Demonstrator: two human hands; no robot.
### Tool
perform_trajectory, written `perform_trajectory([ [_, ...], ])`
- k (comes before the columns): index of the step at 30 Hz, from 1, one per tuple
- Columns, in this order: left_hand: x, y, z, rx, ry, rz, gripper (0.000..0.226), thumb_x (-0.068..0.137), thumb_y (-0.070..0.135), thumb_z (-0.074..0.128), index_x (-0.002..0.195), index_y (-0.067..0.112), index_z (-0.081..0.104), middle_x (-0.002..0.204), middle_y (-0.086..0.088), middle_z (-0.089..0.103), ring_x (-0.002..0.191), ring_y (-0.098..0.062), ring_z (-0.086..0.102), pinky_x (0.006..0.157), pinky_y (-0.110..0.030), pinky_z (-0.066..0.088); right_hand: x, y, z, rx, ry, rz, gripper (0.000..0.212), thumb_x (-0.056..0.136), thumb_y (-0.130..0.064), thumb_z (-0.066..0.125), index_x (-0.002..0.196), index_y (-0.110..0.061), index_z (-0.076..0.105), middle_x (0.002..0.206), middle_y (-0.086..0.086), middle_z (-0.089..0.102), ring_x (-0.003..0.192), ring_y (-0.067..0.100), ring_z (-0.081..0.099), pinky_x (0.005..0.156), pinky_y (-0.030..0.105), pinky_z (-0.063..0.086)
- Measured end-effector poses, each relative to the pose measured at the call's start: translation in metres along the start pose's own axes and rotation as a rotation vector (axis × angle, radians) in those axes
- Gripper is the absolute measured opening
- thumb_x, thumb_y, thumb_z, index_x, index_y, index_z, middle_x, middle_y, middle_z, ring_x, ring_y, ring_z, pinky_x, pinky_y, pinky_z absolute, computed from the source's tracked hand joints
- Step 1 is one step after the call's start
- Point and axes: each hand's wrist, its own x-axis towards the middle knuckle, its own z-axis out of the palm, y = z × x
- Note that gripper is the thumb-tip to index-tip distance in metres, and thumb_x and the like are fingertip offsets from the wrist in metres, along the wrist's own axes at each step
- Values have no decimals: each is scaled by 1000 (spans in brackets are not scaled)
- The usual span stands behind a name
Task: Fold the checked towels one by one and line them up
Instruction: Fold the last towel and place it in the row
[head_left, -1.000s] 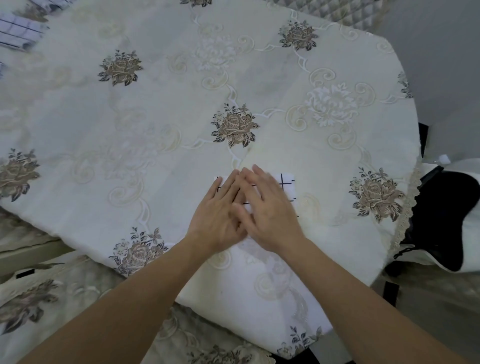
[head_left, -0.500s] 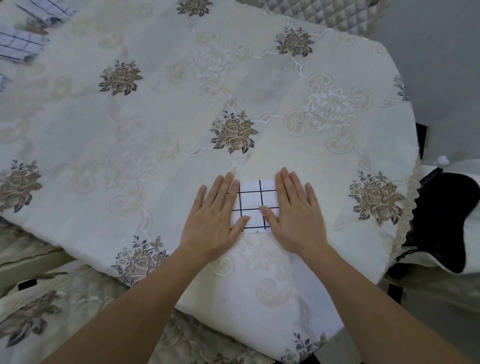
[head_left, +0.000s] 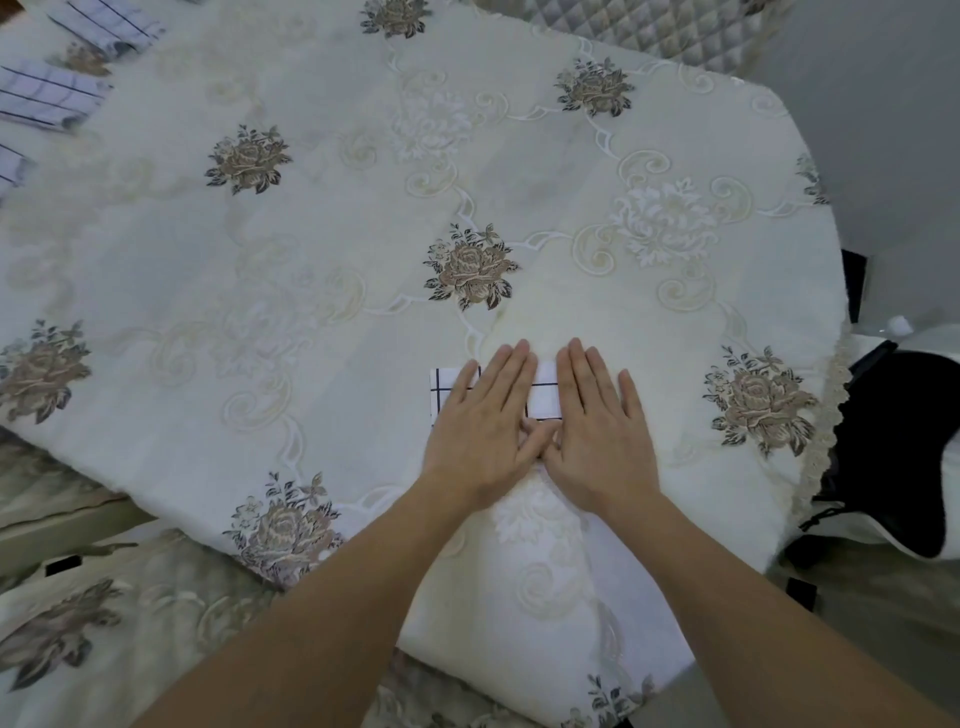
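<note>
A small folded white towel with black check lines (head_left: 544, 396) lies flat on the table near its front edge. My left hand (head_left: 485, 431) presses on its left part with straight fingers. My right hand (head_left: 597, 431) lies flat on its right part, and the thumbs touch in the middle. Both hands hide most of the towel. Other checked towels lie folded at the far left: one (head_left: 47, 98) by the edge and another (head_left: 106, 23) at the top corner.
A cream tablecloth with brown embroidered roses (head_left: 470, 267) covers the table. The table's right edge has lace trim (head_left: 831, 415). A black and white object (head_left: 904, 447) sits beside the table on the right. A quilted chair back (head_left: 649, 26) stands beyond the far edge.
My hands first overlapped on the towel, then slid apart to its sides, and now have come back together with thumbs touching, flat on the towel.
</note>
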Motion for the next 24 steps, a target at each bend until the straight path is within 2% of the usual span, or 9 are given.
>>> perform_trajectory([
  [5, -10, -25, 1, 44, 21, -10, 66, 104, 48, 9, 159, 12, 8, 168, -2, -1, 153, -13, -5, 125, -42, 9, 0, -1, 0, -12, 10, 3, 84, 98, -68, 13, 159, -11, 10, 168, 3, 5, 154, 17, 4, 124, 46, 11],
  [12, -22, -37, 1, 35, 42, -87, 67, 103, 46, 13, 159, 9, 6, 167, -5, -1, 154, -16, -5, 125, -42, 8, 0, 0, -2, -9, -26, -4, 86, 97, -69, 10, 159, -11, 8, 168, 3, 2, 154, 17, 2, 123, 49, 12],
  [15, -22, -35, -1, 38, 30, -99, 67, 103, 45, 12, 159, 9, 6, 167, -5, -1, 154, -17, -6, 125, -43, 8, 3, -20, -14, 67, 19, 53, 88, 95, -70, 10, 158, -7, 16, 167, 6, 9, 154, 20, 4, 123, 51, 8],
  [17, -23, -35, -1, 9, 17, -103, 68, 101, 45, 11, 159, 10, 2, 167, -4, -5, 153, -16, -10, 125, -43, 7, 10, -48, -21, 157, 79, -26, 85, 97, -66, 16, 157, -6, 20, 166, 8, 12, 154, 21, 5, 124, 48, 6],
  [20, -26, -36, -4, 25, -25, -62, 77, 96, 47, 25, 159, 16, -7, 166, -4, -14, 152, -20, -18, 125, -44, 4, 22, -83, -14, 278, 8, -207, 77, 101, -58, 29, 159, -10, 14, 168, 4, 5, 154, 13, -5, 125, 43, 7],
  [22, -26, -34, -3, 55, -18, -80, 78, 97, 48, 28, 158, 18, -10, 166, -2, -14, 152, -22, -19, 125, -47, 4, 24, -82, -6, 307, -49, -210, 77, 102, -59, 25, 159, -12, 8, 168, 1, 1, 153, 9, -8, 125, 39, 6],
  [24, -24, -33, -2, 54, -7, -117, 73, 100, 48, 23, 159, 18, -7, 167, 0, -13, 152, -21, -17, 124, -48, 5, 21, -68, -1, 235, -54, -197, 81, 99, -65, 14, 159, -12, 6, 168, 1, 0, 153, 9, -8, 125, 39, 4],
])
